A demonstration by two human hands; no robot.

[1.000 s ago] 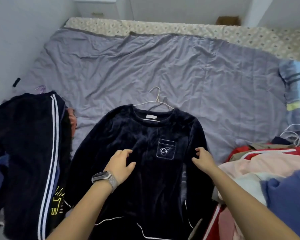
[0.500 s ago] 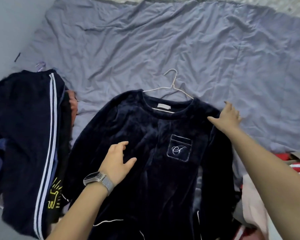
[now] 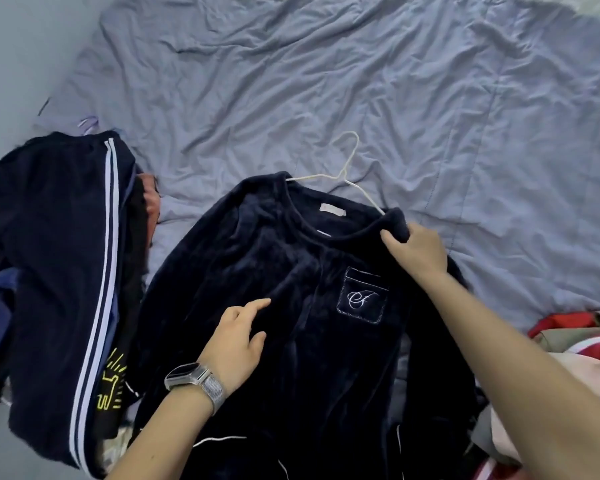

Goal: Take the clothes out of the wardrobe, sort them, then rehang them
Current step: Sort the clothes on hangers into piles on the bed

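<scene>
A dark navy velvet top (image 3: 291,278) with an embroidered chest pocket lies spread on the bed, front up. A white wire hanger (image 3: 345,169) sticks out of its collar, the hook lying on the sheet. My right hand (image 3: 418,251) grips the fabric at the top's right shoulder, by the collar. Lower down, my left hand (image 3: 238,341), with a watch on its wrist, rests on the chest of the top with the fingers loosely bent and the index finger extended.
The grey-blue bedsheet (image 3: 361,81) stretches beyond the top. A pile of dark clothes with white-striped trousers (image 3: 66,271) lies at the left. Red, pink and olive garments (image 3: 575,344) are heaped at the right edge. A grey wall (image 3: 21,57) borders the bed's left.
My right hand went from the top's right side up to its shoulder and took hold of the fabric near the collar. The left hand stayed on the chest. The view tilted down.
</scene>
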